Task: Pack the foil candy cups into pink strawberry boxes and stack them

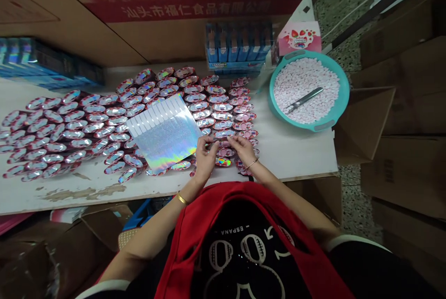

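My left hand (pixel 205 158) and my right hand (pixel 244 149) come close together over rows of small oval containers. Fingers of both are pinched at a narrow piece lying across one container, too small to make out. The containers (pixel 223 124) stand on end in tight rows; many have shiny silvery tops. Nearer my right hand, a column of containers (pixel 244 116) shows pink tops. A holographic sticker sheet (pixel 167 134) rests on the containers left of my left hand, with a row of pale strips along its far edge.
To the right, a turquoise basin (pixel 275 106) holds small white and pink candies (pixel 306 80) with a metal scoop or tongs (pixel 304 99) on them. Blue packs (pixel 239 48) stand against a large carton (pixel 156 38) at the back. The white table (pixel 289 155) ends close to my body.
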`<act>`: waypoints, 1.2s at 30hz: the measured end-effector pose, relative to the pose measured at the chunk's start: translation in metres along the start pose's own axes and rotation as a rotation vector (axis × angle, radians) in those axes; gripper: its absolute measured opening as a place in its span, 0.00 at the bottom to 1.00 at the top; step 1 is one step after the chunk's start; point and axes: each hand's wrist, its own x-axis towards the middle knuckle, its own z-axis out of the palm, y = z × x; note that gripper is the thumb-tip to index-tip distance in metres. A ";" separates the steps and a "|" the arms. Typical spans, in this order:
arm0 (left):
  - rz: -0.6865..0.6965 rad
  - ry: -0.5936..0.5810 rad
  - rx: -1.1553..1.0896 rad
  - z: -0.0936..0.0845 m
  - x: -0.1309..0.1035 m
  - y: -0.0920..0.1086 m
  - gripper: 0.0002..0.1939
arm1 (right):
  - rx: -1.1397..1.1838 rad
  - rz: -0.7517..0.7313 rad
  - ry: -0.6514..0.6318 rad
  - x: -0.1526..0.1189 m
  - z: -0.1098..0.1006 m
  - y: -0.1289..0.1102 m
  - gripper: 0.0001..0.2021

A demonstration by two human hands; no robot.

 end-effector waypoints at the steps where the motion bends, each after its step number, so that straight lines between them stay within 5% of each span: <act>1: -0.058 0.009 -0.016 0.002 -0.002 -0.004 0.08 | -0.022 0.000 -0.007 -0.003 0.001 0.001 0.21; 4: -0.135 0.045 -0.003 0.007 -0.002 -0.018 0.07 | -0.112 -0.003 0.014 -0.007 0.000 0.003 0.17; 13: -0.023 0.001 0.530 0.018 0.005 -0.024 0.04 | -0.485 -0.073 0.059 -0.002 -0.008 0.008 0.11; 21: -0.002 -0.047 0.666 0.028 0.004 -0.032 0.00 | -0.723 -0.164 0.039 -0.002 -0.002 0.024 0.12; 25: -0.022 -0.013 0.629 0.025 0.002 -0.028 0.10 | -0.708 -0.176 0.049 -0.007 -0.003 0.024 0.18; 28: 0.079 0.049 0.523 -0.004 0.011 -0.030 0.16 | -0.690 -0.261 0.066 -0.003 0.000 0.010 0.18; 32: 0.133 0.414 0.424 -0.094 0.037 -0.047 0.22 | -0.548 -0.399 0.044 0.031 0.033 -0.030 0.18; 36: -0.200 0.642 0.568 -0.183 0.062 -0.073 0.26 | -0.461 -0.267 -0.063 0.078 0.093 -0.070 0.18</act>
